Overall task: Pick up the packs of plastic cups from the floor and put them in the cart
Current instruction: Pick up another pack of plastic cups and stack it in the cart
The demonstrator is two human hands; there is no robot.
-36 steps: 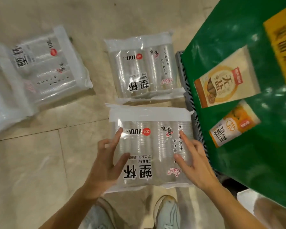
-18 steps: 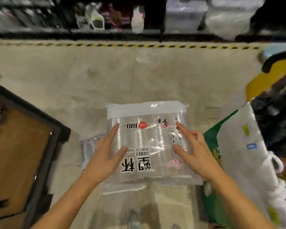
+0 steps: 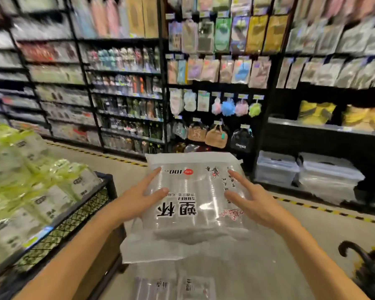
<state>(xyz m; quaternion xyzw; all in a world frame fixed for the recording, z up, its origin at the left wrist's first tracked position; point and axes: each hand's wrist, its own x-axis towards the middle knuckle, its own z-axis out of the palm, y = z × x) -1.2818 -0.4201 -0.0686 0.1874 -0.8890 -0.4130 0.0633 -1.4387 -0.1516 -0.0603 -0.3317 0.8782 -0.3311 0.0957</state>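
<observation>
A clear pack of plastic cups (image 3: 193, 191) with black print and a red dot is held up in the air in front of me, at about the height of the cart's rim. My left hand (image 3: 136, 202) grips its left side and my right hand (image 3: 256, 204) grips its right side, index fingers and thumbs on top, the other fingers hidden beneath. The black mesh cart (image 3: 74, 219) stands at the left, just beside the pack. More cup packs (image 3: 173, 286) lie on the floor below, at the bottom edge.
The cart holds several green-and-clear packs (image 3: 30, 180). Black store shelves (image 3: 126, 94) full of goods stand ahead, with clear plastic bins (image 3: 325, 174) low at the right. Yellow-black tape (image 3: 325, 210) runs along the floor. A black umbrella (image 3: 368, 269) sits at the bottom right.
Both hands lifted the pack from the floor up to cart height. My view rose from the floor to the shelves, and the cart with green packs came into view at the left.
</observation>
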